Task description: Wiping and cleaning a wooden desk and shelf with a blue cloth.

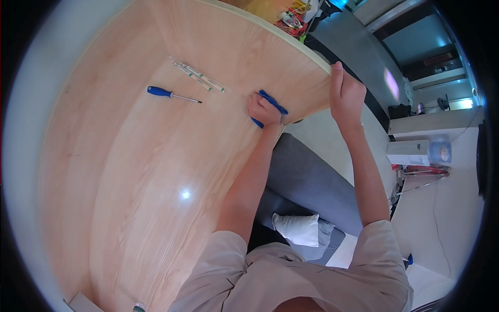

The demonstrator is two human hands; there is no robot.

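Note:
My left hand (264, 110) is closed on a blue cloth (272, 102), pressed to the light wooden surface near the inner corner where an upright wooden panel (249, 41) meets it. The cloth sticks out on both sides of the fingers. My right hand (347, 96) grips the panel's outer edge, thumb on the near side; its other fingertips are hidden. Left of the cloth, a screwdriver (160, 92) with a blue handle lies on the wooden surface (150, 156). Just beyond it are slim clear packets (200, 77) with white and green parts.
To the right of my left arm is a grey sofa (312, 171) with a white pillow (299, 230). A white box (408, 152) and a clear blue jug (441, 152) stand far right. Colourful small items (291, 22) lie beyond the panel. A small container (139, 307) shows at the bottom edge.

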